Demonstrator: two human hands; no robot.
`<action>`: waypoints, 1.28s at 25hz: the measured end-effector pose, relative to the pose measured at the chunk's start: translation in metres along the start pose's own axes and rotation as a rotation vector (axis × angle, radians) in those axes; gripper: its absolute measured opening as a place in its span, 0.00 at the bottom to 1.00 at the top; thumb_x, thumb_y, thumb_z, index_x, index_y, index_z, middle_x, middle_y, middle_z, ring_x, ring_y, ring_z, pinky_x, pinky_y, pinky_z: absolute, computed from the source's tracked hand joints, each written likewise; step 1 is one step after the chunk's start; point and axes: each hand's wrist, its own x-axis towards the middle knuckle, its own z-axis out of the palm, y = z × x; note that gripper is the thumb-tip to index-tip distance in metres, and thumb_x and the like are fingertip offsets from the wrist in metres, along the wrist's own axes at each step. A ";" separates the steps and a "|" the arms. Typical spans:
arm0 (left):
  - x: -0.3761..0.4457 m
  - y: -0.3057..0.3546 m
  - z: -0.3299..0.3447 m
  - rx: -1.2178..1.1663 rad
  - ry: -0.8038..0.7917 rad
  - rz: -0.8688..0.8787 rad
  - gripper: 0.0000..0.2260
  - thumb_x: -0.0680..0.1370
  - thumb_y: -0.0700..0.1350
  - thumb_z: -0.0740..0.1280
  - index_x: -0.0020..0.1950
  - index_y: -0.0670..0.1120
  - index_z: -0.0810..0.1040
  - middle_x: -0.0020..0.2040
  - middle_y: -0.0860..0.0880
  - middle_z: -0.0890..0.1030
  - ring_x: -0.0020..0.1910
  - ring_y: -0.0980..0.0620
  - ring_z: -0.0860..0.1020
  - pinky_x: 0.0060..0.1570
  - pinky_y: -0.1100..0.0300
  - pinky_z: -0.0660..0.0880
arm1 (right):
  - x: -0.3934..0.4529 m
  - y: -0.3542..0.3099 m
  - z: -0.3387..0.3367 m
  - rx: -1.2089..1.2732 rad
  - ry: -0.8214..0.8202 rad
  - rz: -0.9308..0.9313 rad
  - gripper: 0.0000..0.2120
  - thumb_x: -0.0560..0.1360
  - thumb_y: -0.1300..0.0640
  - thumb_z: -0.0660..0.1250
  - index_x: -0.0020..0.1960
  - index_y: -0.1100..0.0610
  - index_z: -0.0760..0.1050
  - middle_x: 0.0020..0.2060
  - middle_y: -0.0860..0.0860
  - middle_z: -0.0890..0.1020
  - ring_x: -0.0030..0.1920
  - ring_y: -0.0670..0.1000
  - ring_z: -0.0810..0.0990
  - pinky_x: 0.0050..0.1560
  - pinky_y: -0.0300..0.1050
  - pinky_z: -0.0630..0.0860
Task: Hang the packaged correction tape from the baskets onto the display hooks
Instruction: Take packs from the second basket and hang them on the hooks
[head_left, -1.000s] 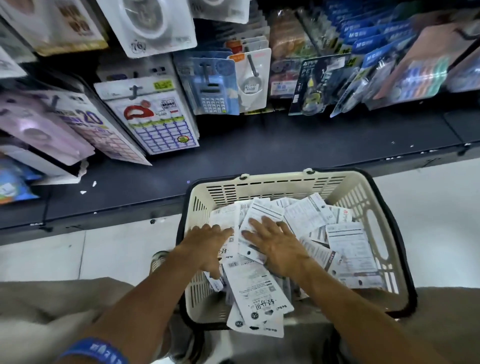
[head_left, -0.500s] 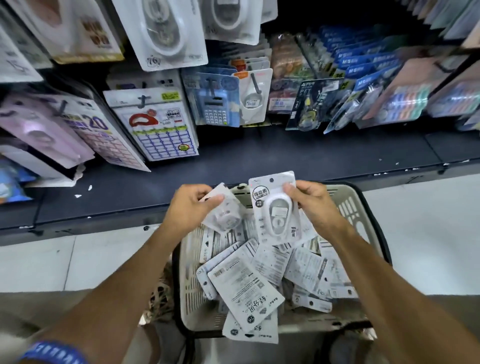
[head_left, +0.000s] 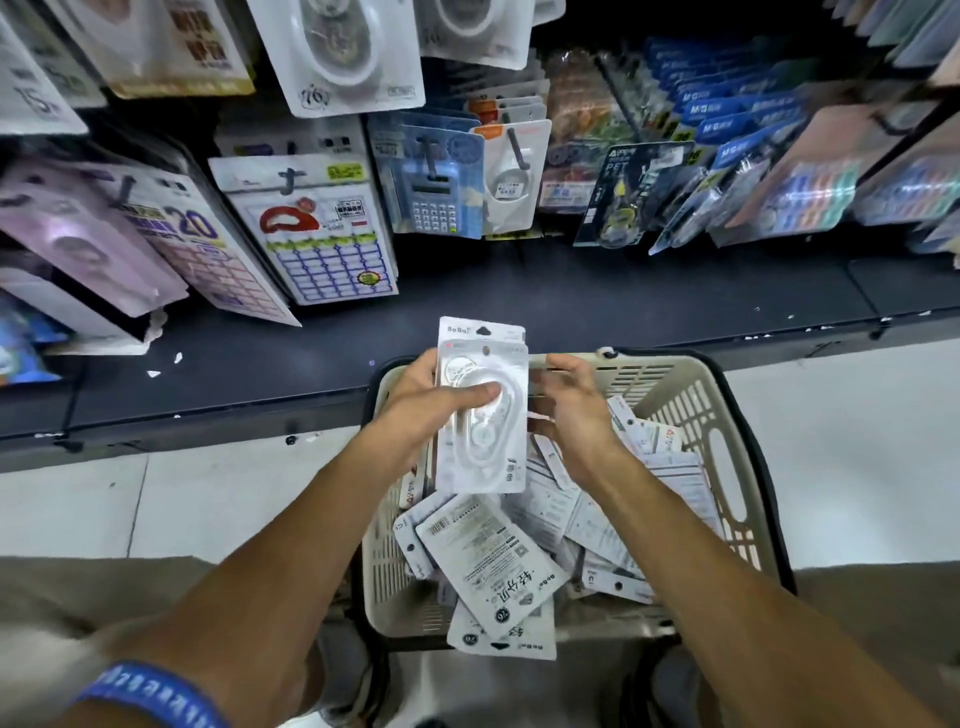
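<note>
At the bottom of the frame two bare forearms reach up from the lower corners, the left one wearing a blue wristband (head_left: 150, 693). Just above them, in the lower centre, a cream basket (head_left: 722, 415) sits on the pale floor, heaped with loose packs (head_left: 493, 561) of correction tape lying mostly face down, one or two hanging over its near rim. Over the basket's far left corner the left hand (head_left: 421, 410) grips a small stack of correction tape packs (head_left: 480, 410) upright and face up, thumb pressed across the front blister and fingers curled behind. The right hand (head_left: 571, 410) hovers just beside the stack's right edge, fingers loosely curled; whether it touches the cards I cannot tell, and it appears to hold nothing. Beyond, the dark shelf ledge (head_left: 571, 312) crosses mid-frame, and above it the display hooks (head_left: 514, 148) carry crowded stationery cards. The likely trouble: the gathered packs look slightly offset, so their hang holes may not line up and one could miss the hook or slip free and drop; picking a wrong, already full hook is another risk.
</note>
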 end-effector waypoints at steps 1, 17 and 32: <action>0.004 -0.001 -0.006 0.075 0.029 0.023 0.22 0.68 0.37 0.82 0.58 0.51 0.80 0.49 0.54 0.88 0.49 0.52 0.87 0.48 0.55 0.82 | -0.001 0.011 -0.020 -0.433 -0.087 -0.143 0.26 0.76 0.71 0.63 0.69 0.50 0.69 0.71 0.55 0.74 0.57 0.53 0.80 0.54 0.42 0.78; -0.003 -0.030 -0.026 0.064 -0.220 -0.160 0.28 0.66 0.60 0.80 0.63 0.52 0.83 0.61 0.46 0.86 0.59 0.46 0.84 0.60 0.50 0.80 | -0.016 0.037 0.006 -0.104 -0.132 -0.036 0.07 0.79 0.57 0.71 0.44 0.57 0.85 0.34 0.55 0.84 0.27 0.53 0.78 0.24 0.41 0.75; 0.009 -0.041 -0.032 0.130 0.019 -0.169 0.21 0.70 0.52 0.79 0.61 0.53 0.82 0.49 0.52 0.88 0.54 0.48 0.85 0.57 0.51 0.80 | -0.031 0.055 -0.038 -0.112 -0.542 0.345 0.12 0.71 0.46 0.73 0.48 0.53 0.86 0.40 0.51 0.88 0.35 0.47 0.84 0.28 0.39 0.75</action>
